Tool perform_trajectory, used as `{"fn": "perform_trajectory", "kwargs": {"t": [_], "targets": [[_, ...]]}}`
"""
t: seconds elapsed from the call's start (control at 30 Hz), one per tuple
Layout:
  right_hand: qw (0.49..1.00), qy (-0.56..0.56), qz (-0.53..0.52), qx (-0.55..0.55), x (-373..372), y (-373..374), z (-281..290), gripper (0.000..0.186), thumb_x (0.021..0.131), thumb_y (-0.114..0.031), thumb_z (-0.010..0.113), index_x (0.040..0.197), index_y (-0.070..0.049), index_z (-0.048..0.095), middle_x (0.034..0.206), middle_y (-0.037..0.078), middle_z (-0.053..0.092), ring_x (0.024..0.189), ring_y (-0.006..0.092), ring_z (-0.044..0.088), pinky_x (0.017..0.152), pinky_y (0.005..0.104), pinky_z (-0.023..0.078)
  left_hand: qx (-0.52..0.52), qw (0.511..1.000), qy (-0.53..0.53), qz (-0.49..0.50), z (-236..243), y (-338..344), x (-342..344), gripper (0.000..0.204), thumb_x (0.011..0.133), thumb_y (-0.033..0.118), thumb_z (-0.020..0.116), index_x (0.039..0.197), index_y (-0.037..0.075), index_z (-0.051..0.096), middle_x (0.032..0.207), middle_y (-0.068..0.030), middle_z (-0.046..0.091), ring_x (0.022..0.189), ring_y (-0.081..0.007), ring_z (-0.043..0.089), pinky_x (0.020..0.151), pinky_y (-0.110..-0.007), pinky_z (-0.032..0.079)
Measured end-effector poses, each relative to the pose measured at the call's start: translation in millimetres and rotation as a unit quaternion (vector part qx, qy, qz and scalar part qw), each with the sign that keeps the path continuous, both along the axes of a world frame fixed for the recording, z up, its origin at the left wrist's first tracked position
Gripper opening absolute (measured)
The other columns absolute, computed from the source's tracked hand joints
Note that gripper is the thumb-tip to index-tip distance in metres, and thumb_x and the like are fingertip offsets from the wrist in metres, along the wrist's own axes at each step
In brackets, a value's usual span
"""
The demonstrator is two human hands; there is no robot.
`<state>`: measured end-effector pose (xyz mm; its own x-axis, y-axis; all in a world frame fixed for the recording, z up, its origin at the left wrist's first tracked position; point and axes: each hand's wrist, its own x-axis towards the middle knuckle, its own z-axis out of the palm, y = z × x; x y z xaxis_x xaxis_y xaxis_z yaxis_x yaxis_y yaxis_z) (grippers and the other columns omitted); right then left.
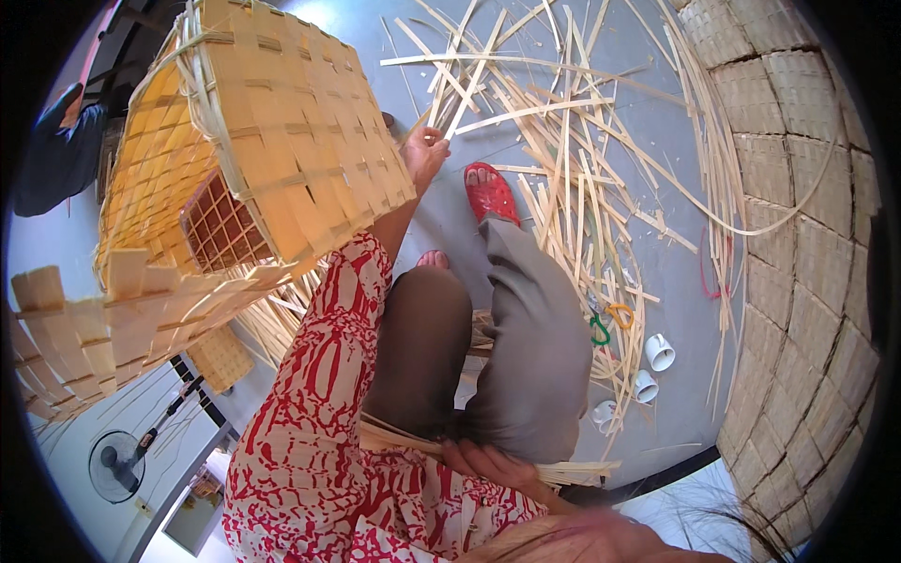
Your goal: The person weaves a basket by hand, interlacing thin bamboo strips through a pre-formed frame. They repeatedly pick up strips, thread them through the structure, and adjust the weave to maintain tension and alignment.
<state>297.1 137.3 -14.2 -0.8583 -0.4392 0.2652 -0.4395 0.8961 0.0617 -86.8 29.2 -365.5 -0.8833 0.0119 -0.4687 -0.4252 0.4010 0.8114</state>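
Note:
My left hand (424, 150), fingers closed, grips pale bamboo strips (456, 111) just beyond my left knee. Beside that arm, a large yellow woven basket (291, 122) with an inner red-brown lattice (228, 225) fills the upper left and hides part of the arm. A partly woven piece with loose ends (94, 338) extends below it. My right hand (483, 469) is low in my lap, its fingers curled on a bundle of strips (572, 467) that lies across my thighs; part of that hand is hard to make out.
Loose strips (563, 178) litter the grey floor (685, 422). Scissors (619, 314) and white cups (660, 352) lie to the right. Stacked woven panels (788, 235) line the right edge. A fan (116, 464) is at lower left, dark clothing (58, 150), possibly another person's, at upper left.

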Motion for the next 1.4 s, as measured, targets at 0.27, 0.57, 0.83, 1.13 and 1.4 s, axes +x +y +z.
{"fn": "perform_trajectory", "kwargs": {"t": [0.27,0.57,0.83,1.13,1.4], "targets": [[0.997,-0.015,0.073,0.012,8,-1,-7,0.03,0.097,-0.032,0.054,0.124,-0.02,0.056,0.116,-0.009,0.056,0.105,0.0021,0.053,0.089,0.0181,0.044,0.061,0.98,-0.179,-0.054,3,0,25,0.024,0.081,0.004,0.069,0.105,0.002,0.064,0.079,-0.0088,0.069,0.068,-0.0172,0.069,0.054,-0.028,0.055],[0.983,-0.073,-0.013,-0.167,-12,1,9,0.019,0.094,-0.025,0.056,0.112,-0.019,0.059,0.093,-0.008,0.059,0.082,0.0016,0.058,0.071,0.0111,0.049,-0.302,0.928,0.056,-0.209,22,-10,30,0.058,0.075,0.033,0.075,0.121,-0.001,0.062,0.108,-0.0252,0.069,0.098,-0.0342,0.07,0.088,-0.04,0.054],[0.958,-0.094,0.017,-0.27,-13,-1,7,0.025,0.086,-0.018,0.064,0.109,-0.01,0.063,0.087,-0.004,0.062,0.07,0.0049,0.059,0.06,0.0156,0.048,-0.07,0.934,-0.1,-0.335,79,-15,48,0.048,0.09,0.036,0.065,0.124,0.002,0.062,0.111,-0.0102,0.068,0.106,-0.0205,0.064,0.087,-0.034,0.051],[0.907,-0.14,0.001,-0.397,4,-7,8,0.024,0.077,-0.018,0.061,0.097,-0.006,0.065,0.088,0.003,0.062,0.081,0.0171,0.061,0.064,0.0276,0.05,-0.035,0.919,0.227,-0.321,349,-60,158,0.026,0.094,0.009,0.058,0.119,0.001,0.061,0.116,-0.0081,0.065,0.108,-0.0193,0.06,0.095,-0.034,0.045],[0.943,-0.113,0.024,-0.313,9,-15,10,0.01,0.076,-0.019,0.06,0.079,-0.011,0.064,0.087,0.003,0.057,0.085,0.0209,0.052,0.076,0.034,0.039,-0.114,0.739,0.095,-0.657,400,-70,257,0.025,0.093,0.016,0.055,0.114,0.003,0.06,0.1,-0.0209,0.065,0.096,-0.0417,0.061,0.084,-0.048,0.048]]}}
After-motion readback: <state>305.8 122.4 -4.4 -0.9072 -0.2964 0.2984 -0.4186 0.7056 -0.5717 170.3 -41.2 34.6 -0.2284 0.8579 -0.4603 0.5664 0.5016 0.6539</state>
